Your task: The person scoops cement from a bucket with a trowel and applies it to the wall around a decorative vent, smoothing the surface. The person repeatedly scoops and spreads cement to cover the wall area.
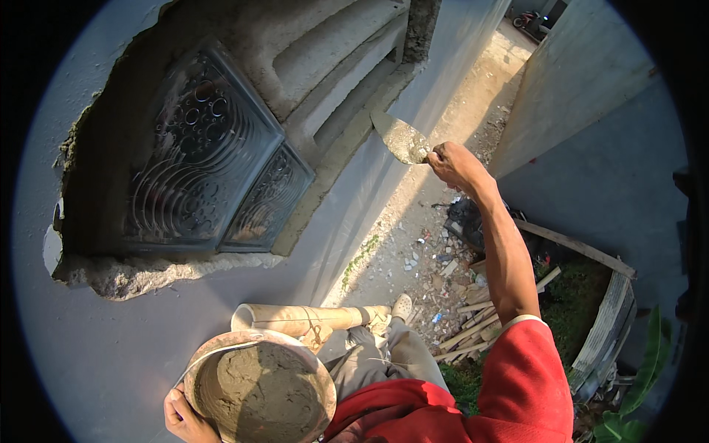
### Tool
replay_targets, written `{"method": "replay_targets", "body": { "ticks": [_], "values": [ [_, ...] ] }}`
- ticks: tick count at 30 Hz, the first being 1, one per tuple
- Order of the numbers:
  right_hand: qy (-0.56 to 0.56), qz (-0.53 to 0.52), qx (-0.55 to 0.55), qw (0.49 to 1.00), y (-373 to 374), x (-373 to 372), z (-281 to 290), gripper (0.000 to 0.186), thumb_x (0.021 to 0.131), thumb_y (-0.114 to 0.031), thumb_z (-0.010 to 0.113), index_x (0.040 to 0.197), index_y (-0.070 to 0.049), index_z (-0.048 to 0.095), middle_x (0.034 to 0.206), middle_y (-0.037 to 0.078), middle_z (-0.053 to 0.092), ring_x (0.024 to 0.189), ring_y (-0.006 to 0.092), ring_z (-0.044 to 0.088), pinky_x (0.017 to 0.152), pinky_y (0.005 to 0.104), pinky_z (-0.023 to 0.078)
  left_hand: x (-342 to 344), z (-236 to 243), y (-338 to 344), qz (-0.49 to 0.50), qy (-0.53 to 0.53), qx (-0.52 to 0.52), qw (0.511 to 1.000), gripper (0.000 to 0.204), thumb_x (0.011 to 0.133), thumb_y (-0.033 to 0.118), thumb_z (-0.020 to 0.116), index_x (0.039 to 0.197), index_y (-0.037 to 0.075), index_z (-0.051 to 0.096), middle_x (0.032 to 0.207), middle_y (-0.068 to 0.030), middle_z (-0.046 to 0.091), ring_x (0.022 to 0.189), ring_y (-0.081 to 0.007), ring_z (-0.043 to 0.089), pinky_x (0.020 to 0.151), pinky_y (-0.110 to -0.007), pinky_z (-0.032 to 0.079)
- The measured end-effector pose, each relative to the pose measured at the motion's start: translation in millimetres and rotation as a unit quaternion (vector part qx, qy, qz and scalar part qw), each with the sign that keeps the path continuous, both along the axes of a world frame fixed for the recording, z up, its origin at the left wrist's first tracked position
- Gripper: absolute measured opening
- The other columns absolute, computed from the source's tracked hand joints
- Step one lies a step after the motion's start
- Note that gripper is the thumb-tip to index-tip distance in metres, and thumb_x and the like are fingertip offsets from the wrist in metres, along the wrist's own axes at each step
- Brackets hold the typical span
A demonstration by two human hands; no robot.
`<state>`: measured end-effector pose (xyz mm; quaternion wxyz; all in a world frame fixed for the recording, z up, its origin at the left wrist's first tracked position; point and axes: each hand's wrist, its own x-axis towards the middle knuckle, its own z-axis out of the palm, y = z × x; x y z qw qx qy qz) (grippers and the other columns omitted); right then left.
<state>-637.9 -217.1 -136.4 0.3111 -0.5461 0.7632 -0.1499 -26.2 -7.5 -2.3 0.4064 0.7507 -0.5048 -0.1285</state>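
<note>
My right hand [452, 166] grips a trowel [399, 139] with grey mortar smeared on its blade, held out at the mortared ledge [347, 140] along the edge of a wall opening. My left hand [188, 419] is closed at the rim of a bucket of wet mortar [262, 387] low in view. Inside the rough-edged opening are patterned glass blocks [196, 162] and pale concrete louvre slats [329, 59].
A bamboo pole [284, 317] lies crosswise below the wall [111, 354]. Far below are a rubble-strewn alley [436, 244], wood scraps [473, 332], a weathered board [576, 244], plants [642, 376] and a facing wall [605, 170]. A motorbike [529, 26] stands at the far end.
</note>
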Motion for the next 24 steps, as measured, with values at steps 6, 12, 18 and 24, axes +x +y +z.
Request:
{"method": "replay_targets", "body": {
  "ticks": [6, 12, 18, 24],
  "values": [
    [-0.081, -0.11, -0.027, 0.99, -29, -27, 4, 0.037, 0.104, -0.031, 0.054, 0.079, -0.004, 0.059, 0.059, 0.0, 0.053, 0.048, 0.0124, 0.052, 0.043, 0.0317, 0.038, 1, 0, 1, -0.004, 0.004, 0.0, 1.0, 0.037, 0.111, 0.027, 0.056, 0.096, -0.004, 0.069, 0.086, -0.0028, 0.067, 0.078, -0.0094, 0.056, 0.072, -0.027, 0.047],
    [-0.052, -0.1, -0.044, 0.993, -60, -36, 4, 0.047, 0.1, -0.03, 0.052, 0.071, 0.007, 0.061, 0.063, 0.016, 0.063, 0.057, 0.0268, 0.066, 0.054, 0.0424, 0.052, 2, 2, 1, -0.004, 0.005, -0.005, 1.0, 0.036, 0.11, 0.027, 0.057, 0.097, -0.004, 0.07, 0.088, -0.0059, 0.068, 0.079, -0.0133, 0.058, 0.074, -0.03, 0.048],
    [0.048, -0.002, 0.03, 0.998, -30, 8, 18, 0.046, 0.103, -0.029, 0.051, 0.077, 0.006, 0.066, 0.059, 0.014, 0.063, 0.053, 0.0275, 0.068, 0.05, 0.0441, 0.055, 3, 1, 3, 0.004, 0.002, 0.002, 1.0, 0.034, 0.108, 0.026, 0.058, 0.1, -0.005, 0.071, 0.092, -0.0106, 0.07, 0.082, -0.0193, 0.061, 0.076, -0.034, 0.05],
    [-0.118, -0.034, -0.005, 0.992, 27, 18, 2, 0.044, 0.103, -0.032, 0.05, 0.082, 0.004, 0.064, 0.061, 0.008, 0.057, 0.051, 0.0205, 0.06, 0.049, 0.0374, 0.049, 2, 2, 1, 0.009, -0.018, 0.009, 1.0, 0.033, 0.106, 0.025, 0.059, 0.102, -0.005, 0.072, 0.096, -0.0152, 0.071, 0.085, -0.0252, 0.064, 0.078, -0.039, 0.051]
  ]
}}
